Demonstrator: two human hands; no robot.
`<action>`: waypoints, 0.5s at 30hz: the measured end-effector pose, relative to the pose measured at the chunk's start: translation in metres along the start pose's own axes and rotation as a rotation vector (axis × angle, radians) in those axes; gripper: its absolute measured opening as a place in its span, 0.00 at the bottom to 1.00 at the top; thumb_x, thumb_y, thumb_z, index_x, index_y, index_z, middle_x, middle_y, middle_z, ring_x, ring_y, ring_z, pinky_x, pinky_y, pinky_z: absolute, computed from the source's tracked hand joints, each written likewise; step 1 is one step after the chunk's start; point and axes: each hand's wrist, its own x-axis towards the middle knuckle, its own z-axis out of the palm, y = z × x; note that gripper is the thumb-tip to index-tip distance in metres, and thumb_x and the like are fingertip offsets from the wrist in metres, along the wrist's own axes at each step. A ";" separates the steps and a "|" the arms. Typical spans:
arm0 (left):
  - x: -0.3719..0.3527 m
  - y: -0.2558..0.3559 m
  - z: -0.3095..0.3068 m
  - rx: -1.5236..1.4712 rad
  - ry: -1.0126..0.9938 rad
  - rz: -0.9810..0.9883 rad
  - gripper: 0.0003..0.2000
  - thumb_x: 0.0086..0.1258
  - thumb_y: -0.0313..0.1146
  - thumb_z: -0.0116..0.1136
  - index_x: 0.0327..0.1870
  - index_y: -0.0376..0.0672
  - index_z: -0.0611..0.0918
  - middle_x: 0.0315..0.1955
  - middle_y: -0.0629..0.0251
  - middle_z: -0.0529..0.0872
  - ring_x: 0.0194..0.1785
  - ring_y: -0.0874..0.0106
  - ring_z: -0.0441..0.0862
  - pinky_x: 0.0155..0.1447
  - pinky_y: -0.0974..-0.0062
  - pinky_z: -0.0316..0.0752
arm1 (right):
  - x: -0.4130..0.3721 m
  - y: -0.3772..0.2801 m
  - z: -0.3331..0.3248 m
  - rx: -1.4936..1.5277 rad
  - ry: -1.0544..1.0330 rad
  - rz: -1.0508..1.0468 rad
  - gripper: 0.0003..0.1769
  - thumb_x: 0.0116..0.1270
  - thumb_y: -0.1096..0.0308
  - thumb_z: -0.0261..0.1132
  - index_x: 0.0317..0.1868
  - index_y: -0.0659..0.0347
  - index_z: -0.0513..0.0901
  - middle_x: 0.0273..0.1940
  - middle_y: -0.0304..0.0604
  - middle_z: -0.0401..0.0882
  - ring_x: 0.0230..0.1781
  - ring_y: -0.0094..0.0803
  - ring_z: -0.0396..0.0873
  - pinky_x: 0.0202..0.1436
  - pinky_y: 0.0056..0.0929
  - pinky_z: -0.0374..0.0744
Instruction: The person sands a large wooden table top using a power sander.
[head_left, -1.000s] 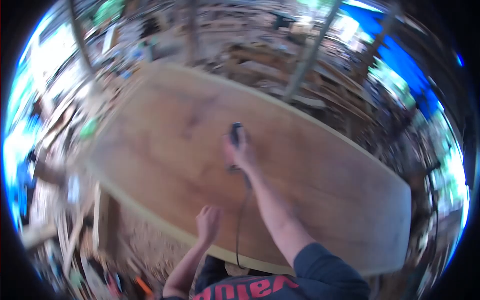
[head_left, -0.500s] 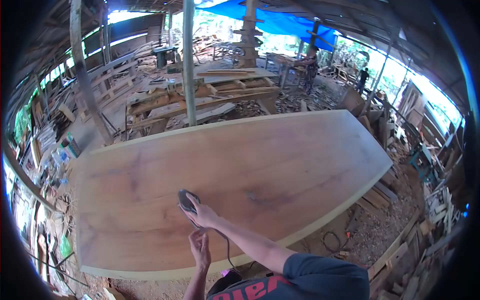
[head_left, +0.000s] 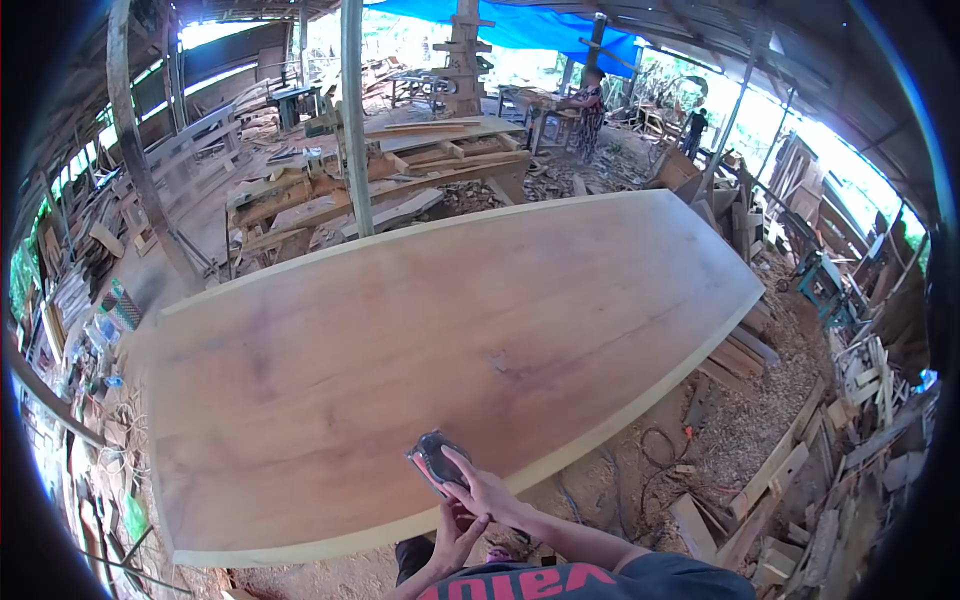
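Observation:
A dark, palm-sized electric sander (head_left: 436, 458) is tipped up over the front edge of a large wooden slab (head_left: 330, 350), its flat underside partly showing. My right hand (head_left: 487, 497) is closed around the sander's body from the right. Just below, my left hand (head_left: 455, 537) has its fingers curled against the sander's rear end, close to my right fingers. The slab has reddish-brown wood with dark streaks and a pale border along its edges. Part of the sander is covered by my hands.
A metal post (head_left: 355, 120) rises behind the slab, near stacked timber beams (head_left: 400, 195). Two people are farther back, one at a bench (head_left: 548, 105). A cable (head_left: 650, 450) lies on the sawdust-strewn ground at right, with wood offcuts (head_left: 790, 480) beyond it.
The sander has come off the slab's middle toward me and to the right, and is now tilted. My left hand has closed in on its rear end. The view has shifted slightly.

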 end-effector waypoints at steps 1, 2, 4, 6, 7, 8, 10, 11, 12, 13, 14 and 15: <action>0.012 0.003 -0.010 -0.014 0.022 0.014 0.29 0.69 0.33 0.60 0.62 0.35 0.57 0.48 0.53 0.74 0.47 0.71 0.78 0.46 0.74 0.77 | 0.019 0.001 0.008 -0.027 0.095 -0.114 0.39 0.68 0.55 0.58 0.74 0.40 0.46 0.44 0.68 0.78 0.42 0.64 0.78 0.45 0.54 0.77; 0.025 0.008 -0.022 -0.027 0.046 0.031 0.29 0.69 0.33 0.60 0.63 0.35 0.56 0.49 0.53 0.73 0.47 0.70 0.78 0.45 0.74 0.77 | 0.041 -0.009 0.009 -0.033 0.097 -0.115 0.39 0.68 0.55 0.58 0.74 0.40 0.46 0.44 0.68 0.78 0.42 0.64 0.78 0.45 0.54 0.77; 0.049 0.021 -0.054 0.003 0.055 0.086 0.30 0.68 0.33 0.60 0.64 0.36 0.57 0.50 0.54 0.73 0.43 0.70 0.79 0.44 0.75 0.76 | 0.099 -0.041 0.007 -0.035 0.043 -0.091 0.38 0.68 0.55 0.57 0.73 0.42 0.47 0.40 0.66 0.80 0.39 0.64 0.79 0.42 0.55 0.77; 0.074 0.036 -0.093 0.074 0.108 0.101 0.30 0.69 0.29 0.58 0.66 0.39 0.56 0.50 0.57 0.71 0.40 0.77 0.76 0.41 0.80 0.72 | 0.180 -0.055 0.031 -0.037 0.145 -0.179 0.38 0.68 0.55 0.57 0.73 0.42 0.48 0.38 0.66 0.80 0.37 0.64 0.79 0.41 0.55 0.77; 0.082 0.047 -0.112 0.023 0.145 0.138 0.29 0.68 0.28 0.59 0.66 0.41 0.58 0.49 0.59 0.72 0.36 0.80 0.74 0.37 0.83 0.70 | 0.222 -0.060 0.045 -0.041 0.235 -0.250 0.38 0.68 0.55 0.57 0.73 0.43 0.48 0.35 0.65 0.80 0.36 0.64 0.79 0.40 0.55 0.77; 0.086 0.052 -0.134 0.014 0.148 0.134 0.29 0.68 0.28 0.59 0.66 0.41 0.58 0.49 0.59 0.72 0.36 0.80 0.74 0.37 0.83 0.70 | 0.264 -0.068 0.055 -0.055 0.251 -0.255 0.37 0.68 0.56 0.57 0.73 0.44 0.48 0.35 0.64 0.81 0.37 0.63 0.79 0.40 0.55 0.77; 0.094 0.059 -0.186 0.111 0.240 0.138 0.28 0.67 0.27 0.59 0.65 0.40 0.60 0.49 0.60 0.73 0.35 0.80 0.74 0.37 0.83 0.71 | 0.341 -0.092 0.066 -0.087 0.266 -0.249 0.36 0.68 0.54 0.56 0.72 0.44 0.50 0.38 0.63 0.81 0.39 0.61 0.80 0.41 0.54 0.76; 0.095 0.060 -0.210 0.107 0.282 0.138 0.25 0.67 0.27 0.59 0.63 0.40 0.64 0.47 0.61 0.74 0.36 0.80 0.74 0.38 0.82 0.71 | 0.375 -0.106 0.071 -0.069 0.247 -0.209 0.36 0.68 0.52 0.56 0.72 0.44 0.50 0.42 0.63 0.81 0.42 0.61 0.79 0.45 0.54 0.76; 0.097 0.060 -0.234 0.100 0.290 0.132 0.25 0.67 0.27 0.59 0.63 0.40 0.64 0.47 0.61 0.74 0.36 0.80 0.74 0.38 0.82 0.71 | 0.403 -0.124 0.072 -0.040 0.220 -0.169 0.35 0.69 0.55 0.56 0.72 0.48 0.52 0.51 0.62 0.75 0.51 0.58 0.75 0.52 0.50 0.73; 0.096 0.059 -0.258 0.155 0.353 0.079 0.24 0.67 0.28 0.60 0.62 0.39 0.66 0.46 0.60 0.76 0.37 0.78 0.77 0.38 0.81 0.73 | 0.425 -0.138 0.072 -0.007 0.194 -0.124 0.34 0.69 0.58 0.56 0.72 0.52 0.53 0.61 0.61 0.70 0.60 0.54 0.71 0.60 0.45 0.71; 0.093 0.057 -0.275 0.215 0.415 0.022 0.23 0.66 0.29 0.61 0.61 0.38 0.68 0.46 0.59 0.77 0.39 0.75 0.79 0.39 0.79 0.75 | 0.443 -0.154 0.071 -0.028 0.167 -0.050 0.34 0.69 0.57 0.56 0.72 0.52 0.53 0.61 0.60 0.69 0.60 0.54 0.71 0.60 0.45 0.71; 0.090 0.058 -0.286 0.218 0.423 0.004 0.23 0.66 0.29 0.61 0.61 0.38 0.68 0.46 0.59 0.77 0.39 0.75 0.79 0.39 0.79 0.75 | 0.456 -0.165 0.071 -0.046 0.134 0.025 0.34 0.69 0.57 0.55 0.72 0.52 0.53 0.62 0.59 0.68 0.61 0.53 0.71 0.60 0.44 0.71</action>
